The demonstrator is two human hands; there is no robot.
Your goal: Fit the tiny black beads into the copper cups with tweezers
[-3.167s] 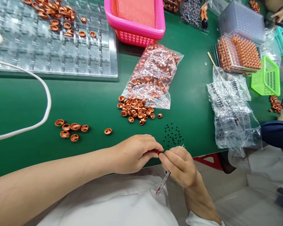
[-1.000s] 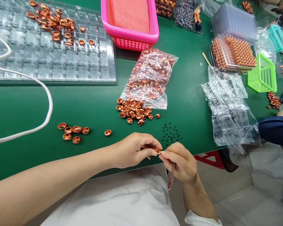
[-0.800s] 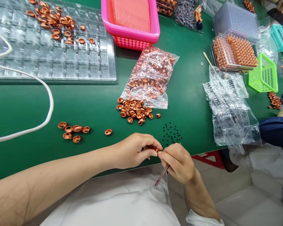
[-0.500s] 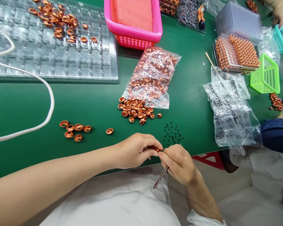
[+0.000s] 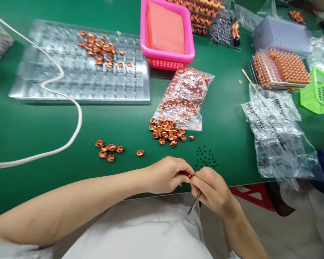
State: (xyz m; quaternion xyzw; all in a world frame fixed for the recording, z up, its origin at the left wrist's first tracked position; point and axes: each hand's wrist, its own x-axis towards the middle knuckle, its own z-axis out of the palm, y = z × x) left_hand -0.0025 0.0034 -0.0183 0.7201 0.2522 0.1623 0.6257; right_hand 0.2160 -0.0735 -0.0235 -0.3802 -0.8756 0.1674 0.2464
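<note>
Green tabletop [image 5: 118,122] fills most of the view, with a white cable [image 5: 79,118] curving along its left side and across a clear moulded tray [image 5: 110,84] that bears a heap of copper-coloured rings [image 5: 97,46]. To the tray's right stands a pink basket [image 5: 143,46] holding flat orange-red sheets [image 5: 166,28]. Nearer the person, a clear plastic bag [image 5: 185,91] full of copper-coloured pieces lies with a loose pile [image 5: 166,131] of them at its near end; further left are a cluster of six [image 5: 112,147] and one single piece [image 5: 140,152]. At the table's front edge, the left hand [image 5: 166,176] pinches a small copper-coloured piece [image 5: 189,176], mostly hidden by the fingertips. The right hand [image 5: 212,189] meets it there, closed around a slim metal tool [image 5: 193,204] whose end sticks out below; whether its fingertips hold anything else cannot be seen. Just beyond it, tiny black bits [image 5: 205,156] are scattered. Off to the right lie crumpled clear bags [image 5: 278,133], a pale stick [image 5: 247,76], orange parts [image 5: 288,68] in clear trays and a bright green basket [image 5: 310,102].
</note>
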